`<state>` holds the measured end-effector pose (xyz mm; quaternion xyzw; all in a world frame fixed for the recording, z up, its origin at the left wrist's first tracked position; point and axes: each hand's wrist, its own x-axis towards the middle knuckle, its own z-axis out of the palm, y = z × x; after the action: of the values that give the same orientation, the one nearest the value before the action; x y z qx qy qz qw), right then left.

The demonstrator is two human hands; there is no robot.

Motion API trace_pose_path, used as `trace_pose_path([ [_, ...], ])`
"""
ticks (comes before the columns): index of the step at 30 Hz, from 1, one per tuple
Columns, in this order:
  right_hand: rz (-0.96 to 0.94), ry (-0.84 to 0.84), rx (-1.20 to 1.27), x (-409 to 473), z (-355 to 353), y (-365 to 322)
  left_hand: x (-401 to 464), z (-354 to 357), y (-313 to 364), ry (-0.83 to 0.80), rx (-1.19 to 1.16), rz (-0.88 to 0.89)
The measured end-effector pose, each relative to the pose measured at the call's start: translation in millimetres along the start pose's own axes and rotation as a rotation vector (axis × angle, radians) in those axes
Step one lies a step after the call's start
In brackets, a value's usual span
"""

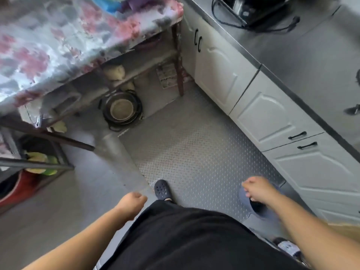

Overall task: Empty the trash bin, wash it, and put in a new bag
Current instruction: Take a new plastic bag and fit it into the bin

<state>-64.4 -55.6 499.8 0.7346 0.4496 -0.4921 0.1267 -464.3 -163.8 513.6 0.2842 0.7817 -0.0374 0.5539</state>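
Note:
I look down at my own legs in black clothing and at a kitchen floor. My right hand (257,189) hangs low at the right, its fingers curled on the rim of a small blue-grey trash bin (250,204). The bin's dark opening shows just below the hand, and the picture is blurred there. My left hand (132,203) hangs beside my hip with loosely curled fingers and holds nothing. A dark perforated slipper (162,190) on my foot points forward between the two hands.
A table with a floral cloth (58,45) fills the upper left, with stacked dark pans (121,110) on the floor under it. White cabinets (268,114) and a steel counter (311,55) line the right. A rack with yellow-green items (41,162) stands at the left. The floor mat (194,152) has a tread pattern.

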Motion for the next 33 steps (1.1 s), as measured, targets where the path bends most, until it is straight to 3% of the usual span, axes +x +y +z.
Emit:
trace_pose_path([
  [6, -0.206, -0.034, -0.034, -1.6, 31.4, -157.9, 24.8, -107.4, -55.9, 0.099, -0.140, -0.093],
  [11, -0.222, -0.120, -0.158, -5.3, 46.3, -205.2, 43.2, -173.5, -56.6, 0.092, -0.337, -0.162],
  [16, -0.167, -0.126, -0.359, 19.0, 28.0, -190.7, 68.8, -197.0, -7.6, 0.160, -0.392, -0.110],
  [23, -0.055, -0.219, -0.632, 83.7, -27.4, -190.4, 100.7, -203.4, 89.8, 0.106, -0.364, -0.086],
  [33, -0.252, -0.146, -0.567, 174.2, -127.9, -378.4, 129.4, -253.0, 195.9, 0.237, -0.395, -0.036],
])
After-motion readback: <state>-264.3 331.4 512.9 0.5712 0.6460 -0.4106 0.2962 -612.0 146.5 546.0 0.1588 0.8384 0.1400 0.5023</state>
